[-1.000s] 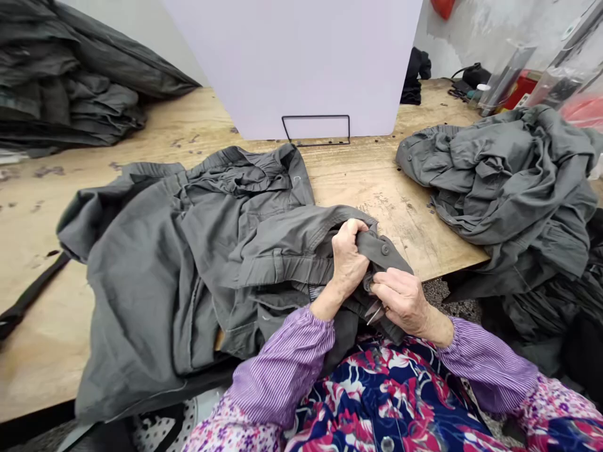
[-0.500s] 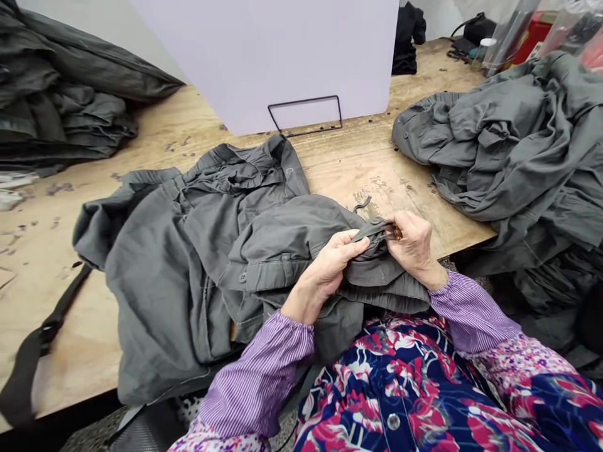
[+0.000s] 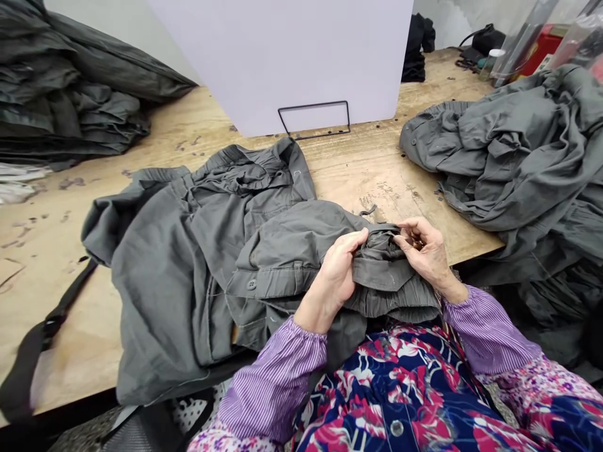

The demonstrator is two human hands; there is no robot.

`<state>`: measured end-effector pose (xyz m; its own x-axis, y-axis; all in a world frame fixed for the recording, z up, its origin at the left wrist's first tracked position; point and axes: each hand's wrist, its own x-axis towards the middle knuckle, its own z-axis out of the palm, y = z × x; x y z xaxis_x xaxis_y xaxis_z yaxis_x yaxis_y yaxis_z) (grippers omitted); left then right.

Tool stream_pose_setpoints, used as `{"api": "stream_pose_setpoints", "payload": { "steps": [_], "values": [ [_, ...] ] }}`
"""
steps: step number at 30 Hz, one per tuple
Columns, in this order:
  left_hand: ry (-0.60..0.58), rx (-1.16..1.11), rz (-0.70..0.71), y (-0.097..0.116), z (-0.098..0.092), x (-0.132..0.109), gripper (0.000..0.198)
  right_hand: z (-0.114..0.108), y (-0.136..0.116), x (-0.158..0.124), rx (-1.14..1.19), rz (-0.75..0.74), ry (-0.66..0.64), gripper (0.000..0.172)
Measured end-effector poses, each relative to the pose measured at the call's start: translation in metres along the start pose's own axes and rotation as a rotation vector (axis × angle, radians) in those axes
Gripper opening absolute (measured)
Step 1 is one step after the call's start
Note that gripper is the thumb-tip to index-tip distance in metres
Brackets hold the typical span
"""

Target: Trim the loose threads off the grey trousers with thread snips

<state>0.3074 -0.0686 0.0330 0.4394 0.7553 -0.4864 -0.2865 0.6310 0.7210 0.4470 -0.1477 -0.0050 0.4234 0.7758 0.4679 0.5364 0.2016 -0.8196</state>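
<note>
Dark grey trousers (image 3: pixel 162 295) with a buttoned pocket flap and gathered edges lie across the table edge and onto my lap. My left hand (image 3: pixel 336 267) is closed on a bunched fold of them, thumb on top. At the same fold, my right hand (image 3: pixel 424 251) pinches the cloth between thumb and fingertips. Something small and brownish shows among its curled fingers; what it is I cannot make out. A short dark scrap of cord or thread (image 3: pixel 368 210) lies on the wood just beyond my hands.
A heap of grey garments (image 3: pixel 509 157) hangs over the table's right edge; another dark pile (image 3: pixel 70 94) is at the left. A white board (image 3: pixel 292 56) stands behind a black wire stand (image 3: pixel 315 119). A black strap (image 3: pixel 61 314) lies at left on the wooden table (image 3: pixel 348 166).
My right hand has shifted slightly away from the left and its fingers have turned, showing more of the bunched fold. My left thumb has moved up along the cloth. The camera view has shifted a little.
</note>
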Motion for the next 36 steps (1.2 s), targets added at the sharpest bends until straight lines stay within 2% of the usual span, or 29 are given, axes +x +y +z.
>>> {"api": "stream_pose_setpoints", "payload": {
  "steps": [3, 6, 8, 9, 12, 14, 20, 26, 28, 31, 34, 36],
  "values": [
    [-0.009, 0.096, 0.080, 0.003, 0.002, -0.004, 0.016, -0.005, -0.018, 0.004, -0.091, -0.189, -0.038, 0.018],
    [-0.177, 0.187, 0.080, 0.006, 0.003, -0.010, 0.017, -0.007, -0.028, 0.009, -0.152, -0.308, -0.181, 0.014],
    [-0.283, 0.281, 0.116, 0.007, 0.002, -0.014, 0.018, -0.007, -0.029, 0.012, -0.166, -0.297, -0.205, 0.011],
    [-0.297, 0.341, 0.165, 0.007, 0.001, -0.016, 0.019, -0.007, -0.029, 0.012, -0.163, -0.282, -0.191, 0.011],
    [-0.224, 0.465, 0.316, 0.006, 0.000, -0.020, 0.025, -0.006, -0.027, 0.010, -0.134, -0.254, -0.131, 0.011],
    [-0.186, 0.403, 0.310, 0.005, 0.000, -0.020, 0.028, -0.007, -0.027, 0.007, -0.122, -0.245, -0.091, 0.010],
    [-0.159, 0.026, 0.086, 0.009, 0.005, -0.017, 0.039, -0.006, -0.020, -0.001, -0.101, -0.322, -0.029, 0.013],
    [-0.148, -0.056, 0.101, 0.002, -0.002, -0.013, 0.039, 0.001, -0.011, -0.010, -0.201, -0.429, -0.035, 0.013],
    [-0.122, -0.035, 0.119, -0.001, -0.007, -0.011, 0.034, 0.002, -0.011, -0.012, -0.224, -0.402, -0.069, 0.013],
    [-0.088, -0.004, 0.136, -0.003, -0.014, -0.009, 0.028, 0.000, -0.012, -0.013, -0.258, -0.239, -0.054, 0.009],
    [-0.069, 0.027, 0.146, -0.003, -0.017, -0.009, 0.026, -0.003, -0.012, -0.009, -0.277, -0.107, -0.101, 0.029],
    [-0.060, 0.060, 0.150, -0.003, -0.016, -0.009, 0.024, -0.003, -0.010, -0.005, -0.227, -0.101, -0.164, 0.020]
  ]
}}
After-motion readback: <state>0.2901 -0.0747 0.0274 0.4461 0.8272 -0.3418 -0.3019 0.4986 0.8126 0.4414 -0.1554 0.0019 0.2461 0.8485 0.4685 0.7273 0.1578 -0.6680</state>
